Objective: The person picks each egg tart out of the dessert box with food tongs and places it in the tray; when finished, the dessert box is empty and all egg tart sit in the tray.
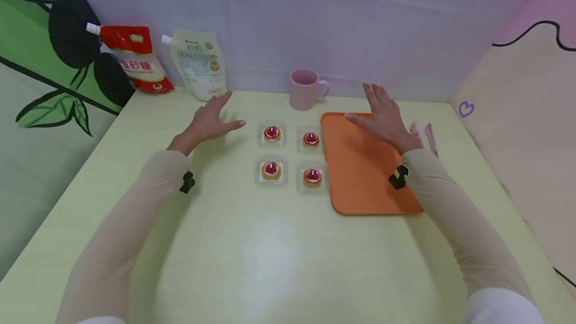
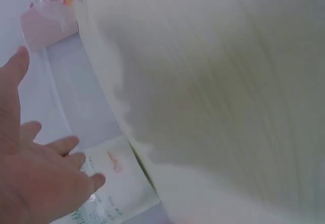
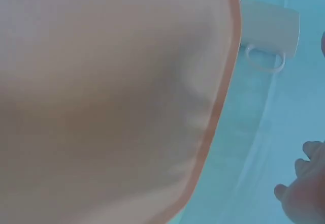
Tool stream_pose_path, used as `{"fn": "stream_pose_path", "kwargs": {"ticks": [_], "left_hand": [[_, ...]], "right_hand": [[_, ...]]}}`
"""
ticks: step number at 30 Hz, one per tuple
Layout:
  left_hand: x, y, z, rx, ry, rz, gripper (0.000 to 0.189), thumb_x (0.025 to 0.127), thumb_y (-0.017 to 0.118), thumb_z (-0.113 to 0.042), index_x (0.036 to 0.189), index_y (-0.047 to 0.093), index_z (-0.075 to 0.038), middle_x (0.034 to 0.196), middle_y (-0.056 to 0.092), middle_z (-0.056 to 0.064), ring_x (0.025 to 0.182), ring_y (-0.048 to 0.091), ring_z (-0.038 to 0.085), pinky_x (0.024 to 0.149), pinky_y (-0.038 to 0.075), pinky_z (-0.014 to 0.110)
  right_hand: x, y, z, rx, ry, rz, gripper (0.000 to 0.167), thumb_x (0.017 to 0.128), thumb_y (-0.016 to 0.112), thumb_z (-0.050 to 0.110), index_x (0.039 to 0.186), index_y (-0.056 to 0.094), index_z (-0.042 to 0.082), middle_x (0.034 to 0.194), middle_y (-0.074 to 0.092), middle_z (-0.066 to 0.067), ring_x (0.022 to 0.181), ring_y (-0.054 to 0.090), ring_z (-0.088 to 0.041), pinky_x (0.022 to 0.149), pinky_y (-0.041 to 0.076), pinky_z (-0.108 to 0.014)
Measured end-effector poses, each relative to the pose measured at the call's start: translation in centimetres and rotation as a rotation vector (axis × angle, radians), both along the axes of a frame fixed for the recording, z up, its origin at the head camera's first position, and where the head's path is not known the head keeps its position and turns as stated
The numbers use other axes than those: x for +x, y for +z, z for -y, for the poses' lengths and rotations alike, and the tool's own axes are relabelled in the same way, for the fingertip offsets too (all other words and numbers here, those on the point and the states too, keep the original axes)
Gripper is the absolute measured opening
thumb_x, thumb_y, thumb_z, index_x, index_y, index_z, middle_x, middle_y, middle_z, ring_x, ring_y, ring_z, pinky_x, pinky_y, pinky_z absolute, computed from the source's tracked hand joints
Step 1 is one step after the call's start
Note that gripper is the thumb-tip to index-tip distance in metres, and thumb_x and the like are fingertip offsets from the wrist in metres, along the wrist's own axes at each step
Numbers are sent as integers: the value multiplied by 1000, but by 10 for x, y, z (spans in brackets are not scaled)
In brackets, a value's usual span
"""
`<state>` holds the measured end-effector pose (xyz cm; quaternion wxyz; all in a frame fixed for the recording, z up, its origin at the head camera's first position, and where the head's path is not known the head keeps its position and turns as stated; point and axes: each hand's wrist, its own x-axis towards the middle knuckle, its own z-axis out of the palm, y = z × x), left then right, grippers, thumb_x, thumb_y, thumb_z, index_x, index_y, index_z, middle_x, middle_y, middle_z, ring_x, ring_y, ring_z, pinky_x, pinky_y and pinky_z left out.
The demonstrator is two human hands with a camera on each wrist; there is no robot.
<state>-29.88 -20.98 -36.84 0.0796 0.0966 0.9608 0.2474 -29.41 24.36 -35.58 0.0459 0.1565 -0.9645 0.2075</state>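
Note:
My left hand [image 1: 210, 120] hovers over the table left of the tarts, its fingers spread and holding nothing. Over an orange tray [image 1: 360, 184] my right hand [image 1: 382, 116] is raised, fingers extended, also holding nothing. Between the hands, several small tarts with red tops sit in clear plastic containers in two rows: a back left tart [image 1: 272, 133], a back right tart [image 1: 311, 139], a front left tart [image 1: 271, 170] and a front right tart [image 1: 312, 177]. In the left wrist view the fingers lie in front of a white pouch [image 2: 122, 178].
A pink mug [image 1: 303, 90] stands at the back near the wall. Back left, a red sugar pouch [image 1: 137, 61] and a pale green spouted pouch [image 1: 200, 64] lean on the wall. Two pink-handled utensils [image 1: 431, 136] lie right of the tray, partly behind my right forearm.

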Motion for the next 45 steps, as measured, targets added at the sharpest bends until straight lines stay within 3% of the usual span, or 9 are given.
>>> {"fn": "stream_pose_path", "kwargs": {"ticks": [4,6,10,16,21,27,30,36,45], "left_hand": [[-3,-7,-7,153,-65,135,98,89,71,-45,162,9,-24,167,15,18,153,14,42,118,17,64],[-4,-10,-11,197,-110,165,97,88,75,-37,162,13,-22,165,21,20,152,19,42,119,19,63],[-7,-16,-18,238,-188,195,96,87,78,-25,161,17,-16,162,27,22,152,18,41,120,17,60],[-9,-23,-29,246,-269,230,99,84,81,-18,160,17,-11,160,29,26,153,15,42,122,10,58],[-9,-26,-36,212,-270,227,101,81,83,-18,159,19,-12,158,31,25,151,17,43,121,10,61],[-11,-38,-44,92,-270,104,100,79,84,-26,158,24,-13,153,40,22,145,29,43,114,18,66],[-8,-40,-48,78,-254,72,99,80,84,-27,158,25,-13,152,42,21,142,31,44,112,20,66],[-5,-41,-53,83,-235,59,95,81,83,-29,157,28,-14,153,42,19,144,28,42,114,17,66],[-5,-43,-58,169,-186,48,88,81,81,-23,155,33,-13,148,49,15,145,28,41,117,12,64]], "right_hand": [[-4,2,16,-45,61,14,99,90,57,66,162,5,22,169,7,-9,156,7,-36,118,10,-67],[-6,5,25,-60,85,37,99,89,60,65,162,5,25,170,8,-5,156,9,-33,118,12,-66],[-8,14,48,-74,147,88,100,88,67,59,162,7,28,169,11,0,156,13,-31,120,18,-62],[-14,20,87,-46,265,126,100,85,77,47,161,17,21,167,23,-8,153,23,-32,120,25,-55],[-17,20,118,-34,345,166,93,83,81,40,156,31,12,160,36,-11,147,36,-30,118,31,-49],[-16,13,148,37,420,219,81,83,82,33,149,40,11,151,47,-14,139,45,-32,114,37,-50],[-17,8,159,90,460,225,79,84,81,35,148,42,11,149,50,-16,138,46,-32,115,36,-49],[-19,-2,172,180,479,234,81,82,82,37,148,43,13,147,52,-15,136,48,-30,114,36,-47],[-22,-5,182,201,465,272,81,84,81,33,151,40,17,146,50,-12,133,49,-28,114,37,-46]]}}
